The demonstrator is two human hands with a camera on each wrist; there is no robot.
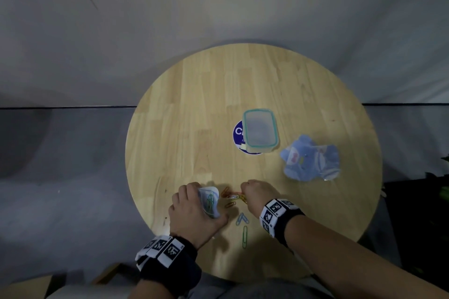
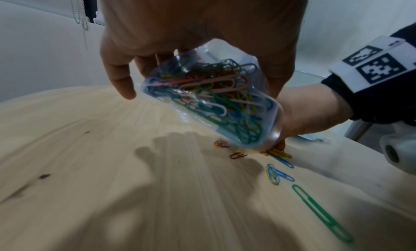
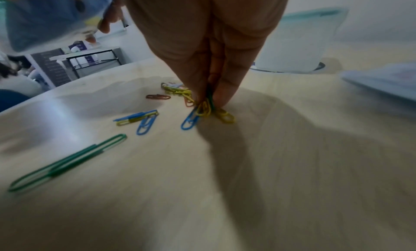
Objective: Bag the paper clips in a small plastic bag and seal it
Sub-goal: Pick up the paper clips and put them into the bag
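Observation:
My left hand point(image 1: 194, 211) holds a small clear plastic bag point(image 1: 209, 201) point(image 2: 211, 98) packed with coloured paper clips, just above the table near its front edge. To its right, my right hand point(image 1: 255, 193) point(image 3: 209, 98) pinches a bunch of yellow, green and blue paper clips point(image 3: 207, 110) against the wood. More loose paper clips point(image 1: 230, 198) lie between the hands. Two blue clips point(image 1: 241, 218) point(image 3: 144, 121) and a long green clip point(image 1: 245, 236) point(image 3: 65, 162) point(image 2: 321, 214) lie closer to me.
An upturned clear container with a teal rim point(image 1: 260, 130) stands mid-table over a round blue sticker point(image 1: 239, 132). A crumpled blue patterned plastic bag point(image 1: 311, 158) lies to the right. The round wooden table point(image 1: 194, 104) has its edge close to my body.

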